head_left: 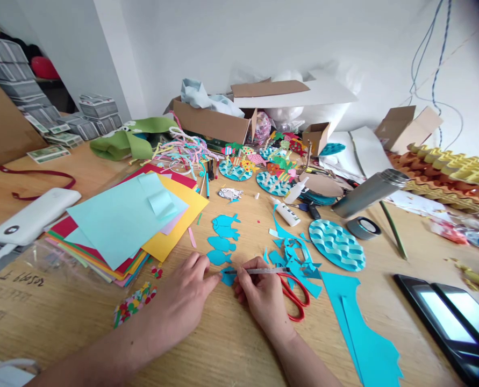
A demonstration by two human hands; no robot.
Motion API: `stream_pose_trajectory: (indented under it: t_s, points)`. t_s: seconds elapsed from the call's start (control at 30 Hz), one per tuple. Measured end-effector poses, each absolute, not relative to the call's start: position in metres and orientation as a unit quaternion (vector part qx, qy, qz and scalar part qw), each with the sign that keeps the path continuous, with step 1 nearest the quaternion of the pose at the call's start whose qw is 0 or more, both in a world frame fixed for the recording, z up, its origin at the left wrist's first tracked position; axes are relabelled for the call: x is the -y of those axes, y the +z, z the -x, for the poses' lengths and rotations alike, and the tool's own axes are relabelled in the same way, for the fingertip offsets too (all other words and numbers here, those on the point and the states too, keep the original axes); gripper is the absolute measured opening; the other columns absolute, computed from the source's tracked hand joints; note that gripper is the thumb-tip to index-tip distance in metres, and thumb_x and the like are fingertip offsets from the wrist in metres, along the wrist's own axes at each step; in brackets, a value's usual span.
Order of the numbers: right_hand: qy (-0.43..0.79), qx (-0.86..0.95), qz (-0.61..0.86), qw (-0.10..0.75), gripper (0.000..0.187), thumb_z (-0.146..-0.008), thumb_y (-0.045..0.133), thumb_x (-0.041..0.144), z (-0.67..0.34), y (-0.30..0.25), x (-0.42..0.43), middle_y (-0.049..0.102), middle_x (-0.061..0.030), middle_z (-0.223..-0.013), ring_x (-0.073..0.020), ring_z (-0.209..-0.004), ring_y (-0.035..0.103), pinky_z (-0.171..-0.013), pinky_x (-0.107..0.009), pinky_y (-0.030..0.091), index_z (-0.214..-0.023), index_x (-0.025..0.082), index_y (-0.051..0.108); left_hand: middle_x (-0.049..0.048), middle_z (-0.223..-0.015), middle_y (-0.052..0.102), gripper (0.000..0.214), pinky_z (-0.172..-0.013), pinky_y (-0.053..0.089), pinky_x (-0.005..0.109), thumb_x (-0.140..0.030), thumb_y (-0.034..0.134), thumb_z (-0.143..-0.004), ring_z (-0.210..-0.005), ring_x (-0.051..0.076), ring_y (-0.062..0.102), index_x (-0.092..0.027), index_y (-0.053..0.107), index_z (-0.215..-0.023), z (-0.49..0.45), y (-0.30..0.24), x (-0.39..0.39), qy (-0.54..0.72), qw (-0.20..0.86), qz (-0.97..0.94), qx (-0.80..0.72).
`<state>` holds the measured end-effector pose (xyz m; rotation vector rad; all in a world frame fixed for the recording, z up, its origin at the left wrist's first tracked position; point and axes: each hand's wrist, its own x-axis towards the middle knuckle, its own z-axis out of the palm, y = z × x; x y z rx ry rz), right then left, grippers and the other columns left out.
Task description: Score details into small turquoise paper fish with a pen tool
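Note:
My right hand [259,295] is closed around a slim pen [269,271], which lies nearly level with its tip over a small blue paper fish [228,278]. My left hand [191,285] is closed, its fingers curled and its thumb side pressing the left edge of that same fish to the table. Just beyond, more blue paper fish [221,243] lie in a column; the farthest fish [226,221] bears drawn lines. Red-handled scissors [298,298] rest beside my right hand, their blades partly hidden by blue paper scraps [298,258].
Coloured paper sheets [114,215] are stacked at left, near a white power bank [35,215]. Glue bottles [287,212], a wavy blue oval [336,244], a tape roll [363,228] and a steel flask [370,192] stand or lie at right. A large blue sheet [368,333] lies nearer.

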<state>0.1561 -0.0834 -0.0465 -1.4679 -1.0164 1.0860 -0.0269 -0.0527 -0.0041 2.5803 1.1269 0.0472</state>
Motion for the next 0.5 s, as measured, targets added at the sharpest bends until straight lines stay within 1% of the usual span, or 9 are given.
stream_pose_trajectory:
  t_s: [0.2,0.5]
  points:
    - [0.454,0.423,0.604,0.500,0.040,-0.084,0.069,0.056,-0.1567,-0.0487,0.0828,0.061,0.0018,-0.050,-0.0123,-0.039,0.054,-0.037,-0.020,0.041,-0.074,0.022,0.052,0.0096,-0.114,0.055,0.049,-0.096,0.047,0.046,0.003,0.039,-0.086,-0.113,0.027,0.050,-0.023,0.067,-0.117,0.0279,-0.0036,0.0535,0.018,0.165,-0.903,-0.397]
    - [0.456,0.420,0.603,0.502,0.038,-0.083,0.069,0.054,-0.1559,-0.0479,0.0839,0.061,0.0021,-0.050,-0.0131,-0.038,0.054,-0.036,-0.021,0.041,-0.073,0.022,0.051,0.0084,-0.114,0.054,0.048,-0.098,0.046,0.045,0.003,0.040,-0.086,-0.113,0.026,0.049,-0.023,0.066,-0.116,0.0283,-0.0055,0.0532,0.023,0.160,-0.904,-0.395]
